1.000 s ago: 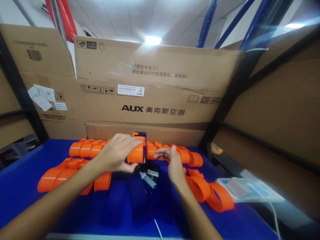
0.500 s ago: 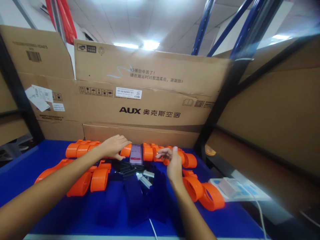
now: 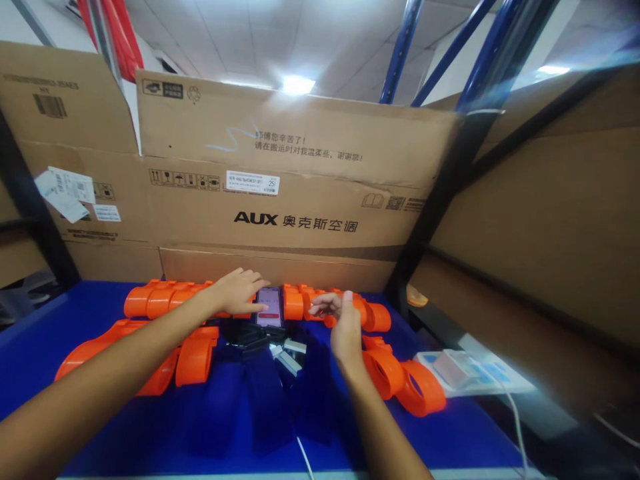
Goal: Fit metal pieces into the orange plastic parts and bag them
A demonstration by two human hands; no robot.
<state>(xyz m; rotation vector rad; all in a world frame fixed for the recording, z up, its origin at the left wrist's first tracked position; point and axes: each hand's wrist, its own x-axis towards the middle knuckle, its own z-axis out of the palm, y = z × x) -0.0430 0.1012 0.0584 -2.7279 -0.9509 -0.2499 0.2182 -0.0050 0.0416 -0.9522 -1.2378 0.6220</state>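
Observation:
A phone (image 3: 270, 307) with a lit screen leans upright among a back row of orange plastic parts (image 3: 165, 299). My left hand (image 3: 239, 293) reaches over those parts, fingers spread, with the thumb tip touching the phone's screen. My right hand (image 3: 343, 327) hovers to the right of the phone, loosely open with curled fingers, above more orange parts (image 3: 367, 313), holding nothing that I can see. Dark blue pieces (image 3: 270, 393) and small grey metal bits (image 3: 287, 355) lie on the blue table (image 3: 40, 333) between my arms.
Orange parts (image 3: 193, 357) lie at front left and others (image 3: 405, 383) at front right. Big cardboard boxes (image 3: 300, 200) wall off the back and right. A white power strip (image 3: 475, 373) with a cable sits at the right edge beside a black rack post (image 3: 435, 213).
My left hand let go of the orange part it held in front of the phone; that part now sits in the row and the screen is uncovered. The thumb now touches the screen.

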